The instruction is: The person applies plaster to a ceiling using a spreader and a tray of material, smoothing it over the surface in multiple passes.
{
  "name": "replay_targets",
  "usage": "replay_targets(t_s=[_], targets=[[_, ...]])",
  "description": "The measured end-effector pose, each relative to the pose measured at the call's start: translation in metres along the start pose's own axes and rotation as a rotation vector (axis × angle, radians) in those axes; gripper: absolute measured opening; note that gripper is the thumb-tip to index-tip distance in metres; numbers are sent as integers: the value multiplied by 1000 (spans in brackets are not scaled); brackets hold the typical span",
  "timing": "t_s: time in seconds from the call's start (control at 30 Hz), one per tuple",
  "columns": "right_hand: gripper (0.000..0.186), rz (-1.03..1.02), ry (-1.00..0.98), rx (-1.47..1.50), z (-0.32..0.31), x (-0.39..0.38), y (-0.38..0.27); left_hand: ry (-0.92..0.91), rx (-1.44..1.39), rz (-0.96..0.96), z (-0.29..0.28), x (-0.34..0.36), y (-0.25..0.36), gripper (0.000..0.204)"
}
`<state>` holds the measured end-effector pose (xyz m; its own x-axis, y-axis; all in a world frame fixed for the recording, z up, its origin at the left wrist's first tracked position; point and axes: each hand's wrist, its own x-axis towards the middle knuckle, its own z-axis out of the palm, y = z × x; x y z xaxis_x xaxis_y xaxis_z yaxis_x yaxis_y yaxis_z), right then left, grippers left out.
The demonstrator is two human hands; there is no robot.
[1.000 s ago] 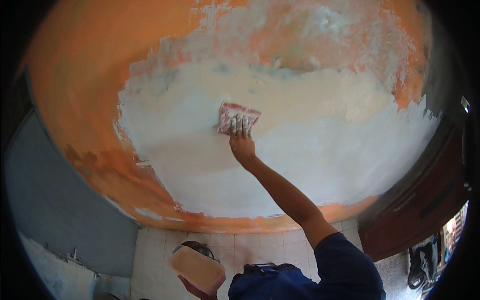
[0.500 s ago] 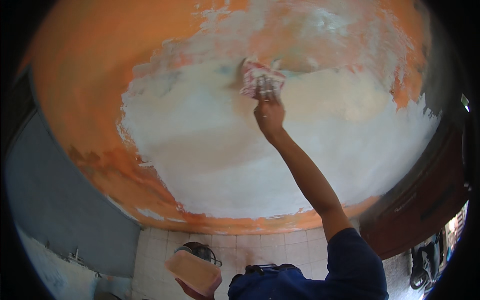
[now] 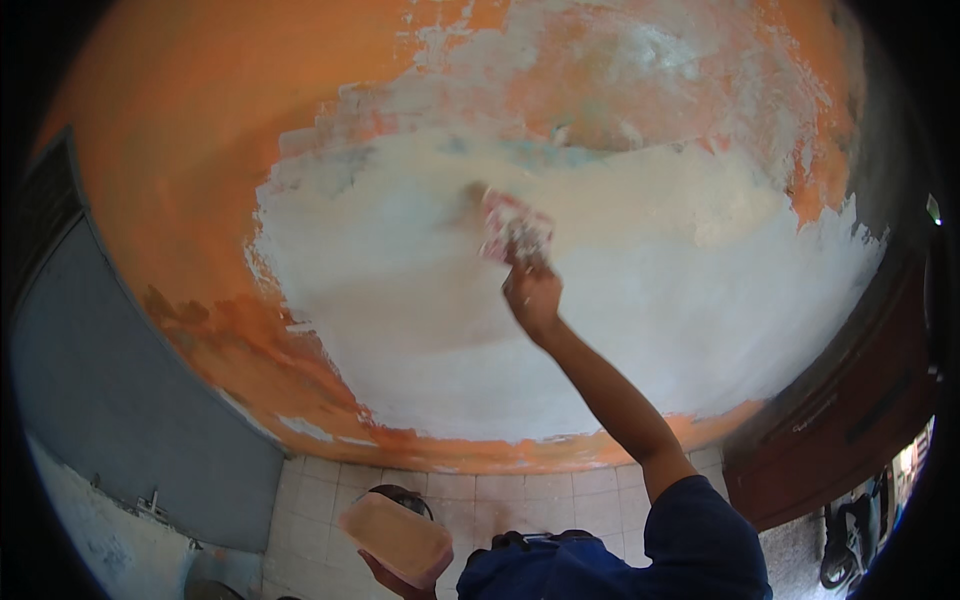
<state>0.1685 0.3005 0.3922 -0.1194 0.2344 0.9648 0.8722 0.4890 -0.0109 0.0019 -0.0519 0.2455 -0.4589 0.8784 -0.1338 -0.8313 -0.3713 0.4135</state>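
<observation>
In my right hand (image 3: 532,292) is a flat, red-and-white piece smeared with white paste, looking like a spreader (image 3: 512,222); its kind is blurred by motion. Fingers closed, that hand holds it against the white-coated middle of an orange wall (image 3: 190,120). Whitish coating (image 3: 420,370) covers a broad patch there, with cream areas toward the top. Low at the left, my left hand (image 3: 392,577) grips a shallow rectangular tub (image 3: 398,538) with a smooth cream-coloured top from beneath. Most of those fingers are hidden under it.
Pale floor tiles (image 3: 590,490) lie at the wall's foot. A dark round vessel (image 3: 408,498) stands partly behind the tub. To the left is a grey door-like panel (image 3: 140,370), and below it a tap (image 3: 152,505). A dark reddish panel (image 3: 840,430) borders the right.
My right hand has moved down the wall, with the spreader-like piece in it. My left hand and the tub have shifted slightly right and the tub is tilted a little differently.
</observation>
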Motion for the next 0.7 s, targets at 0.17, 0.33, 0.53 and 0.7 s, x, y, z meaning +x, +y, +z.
replay_targets(t_s=[0.17,0.33,0.53,0.7], targets=[[52,54,24,-170,17,18,42,-85,645,273,-5,-4,1,60],[48,-164,-329,-118,45,-81,1,5,164,88,-17,9,-3,62],[58,-47,-208,97,1,-33,-20,15,-24,16,2,9,2,63],[59,-27,16,-35,2,54,4,10,168,128,-29,11,-6,62]])
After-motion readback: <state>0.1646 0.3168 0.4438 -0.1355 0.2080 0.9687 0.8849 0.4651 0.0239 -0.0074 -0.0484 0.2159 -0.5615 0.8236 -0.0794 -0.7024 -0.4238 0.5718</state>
